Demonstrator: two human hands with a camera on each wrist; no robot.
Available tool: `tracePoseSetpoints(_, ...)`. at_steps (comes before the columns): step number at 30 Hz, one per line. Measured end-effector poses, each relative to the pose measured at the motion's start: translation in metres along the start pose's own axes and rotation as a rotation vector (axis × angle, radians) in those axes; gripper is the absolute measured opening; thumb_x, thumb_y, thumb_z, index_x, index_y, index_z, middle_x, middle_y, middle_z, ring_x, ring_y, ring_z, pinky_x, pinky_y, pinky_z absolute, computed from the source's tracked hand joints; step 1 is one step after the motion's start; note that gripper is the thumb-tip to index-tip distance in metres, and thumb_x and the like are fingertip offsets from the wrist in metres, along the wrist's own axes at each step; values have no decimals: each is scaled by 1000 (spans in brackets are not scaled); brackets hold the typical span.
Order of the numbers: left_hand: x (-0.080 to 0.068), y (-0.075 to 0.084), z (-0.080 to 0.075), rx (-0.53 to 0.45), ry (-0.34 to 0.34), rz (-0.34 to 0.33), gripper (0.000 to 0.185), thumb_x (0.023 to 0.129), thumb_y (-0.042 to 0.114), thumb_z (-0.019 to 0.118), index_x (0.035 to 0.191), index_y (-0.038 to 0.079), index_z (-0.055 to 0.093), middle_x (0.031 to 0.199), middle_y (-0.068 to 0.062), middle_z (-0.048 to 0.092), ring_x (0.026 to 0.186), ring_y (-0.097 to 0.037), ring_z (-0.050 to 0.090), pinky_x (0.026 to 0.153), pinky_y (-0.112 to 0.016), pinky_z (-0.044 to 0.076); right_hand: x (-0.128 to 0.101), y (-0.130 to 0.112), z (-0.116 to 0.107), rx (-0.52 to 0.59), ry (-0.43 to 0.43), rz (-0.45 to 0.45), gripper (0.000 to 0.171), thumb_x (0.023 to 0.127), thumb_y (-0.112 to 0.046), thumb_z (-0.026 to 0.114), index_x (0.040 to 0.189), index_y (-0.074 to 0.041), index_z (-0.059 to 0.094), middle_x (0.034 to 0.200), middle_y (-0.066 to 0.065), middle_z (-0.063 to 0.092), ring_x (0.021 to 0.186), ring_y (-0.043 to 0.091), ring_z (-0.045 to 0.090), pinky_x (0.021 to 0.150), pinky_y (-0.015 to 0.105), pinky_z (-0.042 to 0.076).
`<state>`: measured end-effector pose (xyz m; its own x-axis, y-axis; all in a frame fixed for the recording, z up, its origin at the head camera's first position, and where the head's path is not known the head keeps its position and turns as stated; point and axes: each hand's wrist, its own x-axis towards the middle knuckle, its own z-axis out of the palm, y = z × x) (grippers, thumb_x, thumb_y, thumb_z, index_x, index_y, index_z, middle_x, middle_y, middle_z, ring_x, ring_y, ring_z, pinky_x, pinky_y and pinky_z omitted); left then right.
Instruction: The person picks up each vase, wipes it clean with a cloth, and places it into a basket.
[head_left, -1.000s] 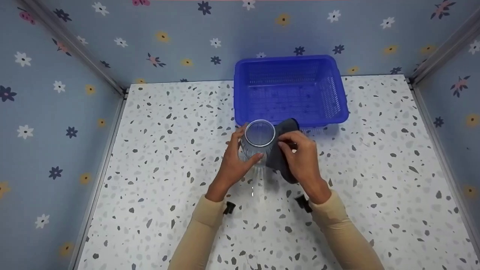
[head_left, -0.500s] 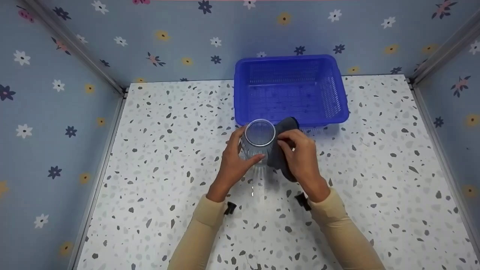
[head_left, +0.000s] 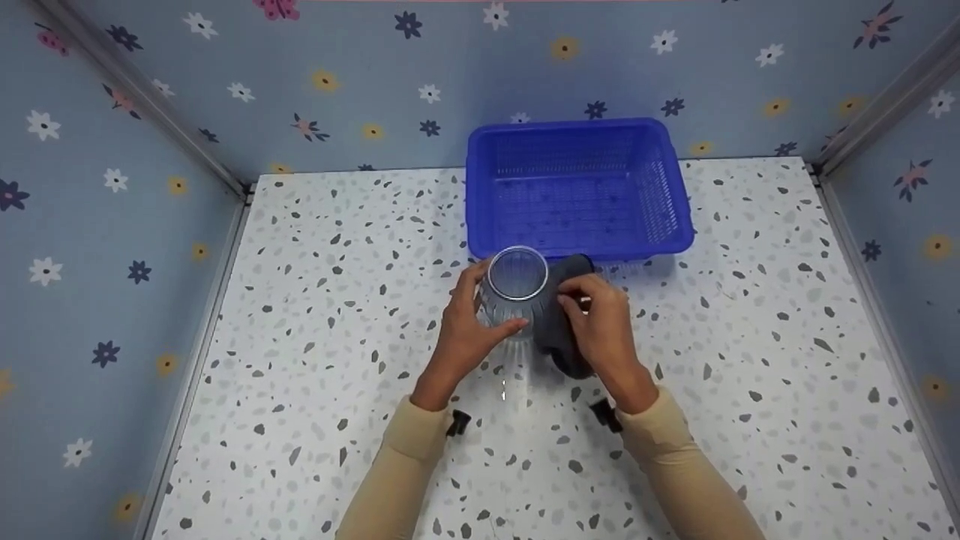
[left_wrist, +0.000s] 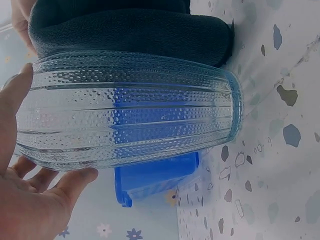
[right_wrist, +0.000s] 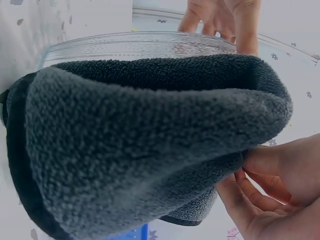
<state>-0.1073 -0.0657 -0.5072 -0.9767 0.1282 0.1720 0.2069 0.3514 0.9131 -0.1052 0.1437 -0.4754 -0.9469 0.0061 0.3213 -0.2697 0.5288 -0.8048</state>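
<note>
A: Head view: glass (head_left: 516,289) stands upright on the table (head_left: 315,315), just in front of the blue basket (head_left: 577,187). Left hand (head_left: 461,330) wraps its left side, thumb on the near wall. Right hand (head_left: 604,330) presses a dark grey cloth (head_left: 559,330) against its right side, fingers curled onto the cloth.

B: Handling?

A: Clear ribbed glass, so I'd judge it rigid, breakable, fairly light. Mouth faces up, nothing visible inside. Best hold looks like the belly, where the left hand already is; the ribs should give some friction.

B: Left wrist view?

A: Glass (left_wrist: 130,107) fills the frame, dotted ribs running base to rim. Left hand (left_wrist: 30,200) cups it, a fingertip on the upper edge and the thumb under the wall. Cloth (left_wrist: 130,30) lies flat against the far side, touching. Basket (left_wrist: 155,175) shows through and beyond the glass.

B: Right wrist?

A: Cloth (right_wrist: 140,135) is thick fleece, folded over, soft and limp; I'd expect it to slide on glass if not pinched. Right hand (right_wrist: 270,190) pinches its fold at the lower right. Glass (right_wrist: 135,45) is behind the cloth, only the upper wall visible. Left hand's fingers (right_wrist: 245,25) sit on the far side of it.

B: Obstructions?

A: Basket front wall is right behind the glass, close but I can't tell if they touch. Flowered wall panels (head_left: 112,187) stand well apart on three sides. Small black clips at both wrists, not in the way.
</note>
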Motion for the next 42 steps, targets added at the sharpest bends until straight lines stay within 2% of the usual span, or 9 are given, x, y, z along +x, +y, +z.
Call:
tracePoseSetpoints(10,-2,0,0,30,21,15,92,78,27,97,152,12,44,164,-8,44,152,-27,41,114,-46,47,-5,18,10,-3,-39,68,10,90,14,73,95,6,75,95,21,75,90,35,74,79,49,61)
tracePoseSetpoints(20,-3,0,0,15,13,12,91,80,28,96,152,11,44,164,-8,43,152,-29,40,113,-49,48,-12,47,32,-104,-146,155,9,92,11,73,95,3,75,93,19,75,88,36,72,81,51,57)
tracePoseSetpoints(25,-2,-1,1,8,16,10,93,78,27,96,153,12,43,163,-8,44,151,-29,42,114,-47,47,-14,51,36,-100,-150,165,8,92,10,73,95,3,75,91,19,75,86,34,71,79,49,56)
tracePoseSetpoints(29,-2,-1,2,12,18,7,92,78,27,97,152,13,43,162,-9,45,149,-30,43,114,-47,47,-14,45,29,-79,-120,154,8,92,10,73,95,3,76,93,18,76,88,33,71,81,48,57)
tracePoseSetpoints(37,-2,-1,1,24,18,17,93,78,27,97,152,12,43,162,-11,45,149,-31,43,114,-48,47,-6,11,7,8,-10,58,9,91,13,73,95,5,75,94,20,75,90,35,74,79,48,61)
tracePoseSetpoints(42,-3,-1,0,14,11,26,92,79,27,96,152,10,43,163,-12,43,151,-31,41,114,-49,47,-1,-8,2,-12,18,8,8,92,11,74,96,5,75,95,19,75,90,33,73,78,47,61)
